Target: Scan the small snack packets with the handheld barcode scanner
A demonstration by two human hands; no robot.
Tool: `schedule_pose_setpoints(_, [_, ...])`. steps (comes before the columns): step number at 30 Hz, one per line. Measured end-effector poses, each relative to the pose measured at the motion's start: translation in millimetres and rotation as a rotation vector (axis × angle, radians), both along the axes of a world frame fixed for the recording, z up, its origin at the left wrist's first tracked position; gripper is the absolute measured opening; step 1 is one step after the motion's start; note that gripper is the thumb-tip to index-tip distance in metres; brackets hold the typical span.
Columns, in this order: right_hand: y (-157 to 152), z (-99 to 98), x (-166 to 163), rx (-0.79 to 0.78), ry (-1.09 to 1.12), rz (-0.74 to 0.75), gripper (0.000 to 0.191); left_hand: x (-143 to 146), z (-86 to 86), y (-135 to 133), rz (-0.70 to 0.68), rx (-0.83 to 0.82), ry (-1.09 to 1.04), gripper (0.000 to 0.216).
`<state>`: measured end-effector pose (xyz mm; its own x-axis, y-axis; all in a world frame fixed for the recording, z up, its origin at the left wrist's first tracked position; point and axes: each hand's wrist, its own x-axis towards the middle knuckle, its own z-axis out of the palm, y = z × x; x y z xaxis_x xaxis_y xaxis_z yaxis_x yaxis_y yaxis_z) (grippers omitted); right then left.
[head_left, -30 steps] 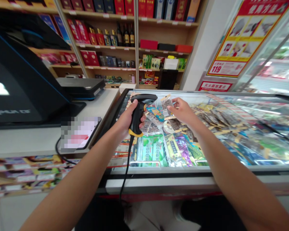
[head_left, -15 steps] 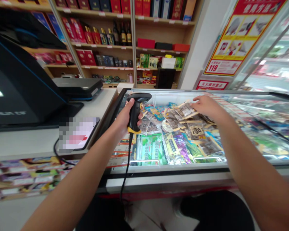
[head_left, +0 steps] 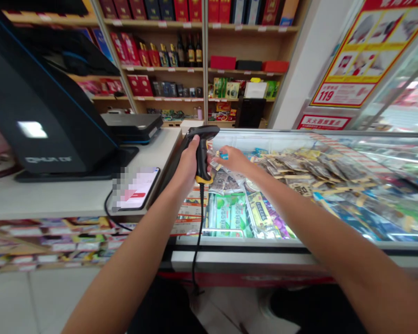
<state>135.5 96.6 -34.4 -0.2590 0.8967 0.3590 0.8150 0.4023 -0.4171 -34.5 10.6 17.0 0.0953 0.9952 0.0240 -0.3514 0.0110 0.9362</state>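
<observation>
My left hand (head_left: pixel 189 162) is wrapped round the grip of a black and yellow barcode scanner (head_left: pixel 202 155), its head pointing right and its cable hanging down. Just right of the scanner, my right hand (head_left: pixel 231 159) has its fingers curled together over the chest freezer. Bits of clear and blue wrapping show at its fingertips, but what it holds, if anything, I cannot make out. Below lie green ice-pop packets (head_left: pixel 230 213) and a yellow-labelled packet (head_left: pixel 259 208). Brown-and-tan packets (head_left: pixel 292 164) are piled to the right.
The freezer's white front edge (head_left: pixel 244 260) runs before me. On the counter (head_left: pixel 66 199) at left are a phone (head_left: pixel 142 190), a black checkout terminal (head_left: pixel 55 116) and a flat black device (head_left: pixel 134 125). Shelves of boxes and bottles (head_left: pixel 191 51) stand behind; a red-yellow poster hangs right.
My right hand has moved left from the brown packets to beside the scanner. My left hand still grips the scanner. The view has turned slightly left.
</observation>
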Motion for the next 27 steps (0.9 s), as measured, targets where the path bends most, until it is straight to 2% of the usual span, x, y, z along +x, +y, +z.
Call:
schedule_pose_setpoints(3, [19,-12.7,-28,-0.035,0.026,0.028,0.048,-2,-4.5,5,0.061,-0.021,-0.002,0.048])
schedule_pose_setpoints(6, [24,-15.0,-33,-0.053,-0.017,0.060,0.042,-3,-6.3,7,0.077,-0.051,-0.011,0.049])
schedule_pose_setpoints(9, [13,-11.3,-20,-0.020,-0.052,0.032,0.039,-3,-4.1,5,0.026,-0.079,-0.032,0.048])
schedule_pose_setpoints(13, [-22,-0.6,13,0.002,-0.005,-0.068,0.046,-1,0.5,0,-0.087,-0.162,-0.071,0.050])
schedule_pose_setpoints(18, [-61,17.0,52,0.096,0.096,-0.165,0.040,5,-2.1,-5,-0.252,-0.212,-0.085,0.050])
schedule_pose_setpoints(22, [-69,19.1,65,0.126,0.175,-0.233,0.042,12,-7.5,-10,-0.359,-0.181,-0.069,0.050])
schedule_pose_setpoints(27, [-65,9.8,64,0.101,0.198,-0.233,0.042,15,-9.1,-13,-0.404,-0.158,-0.040,0.051])
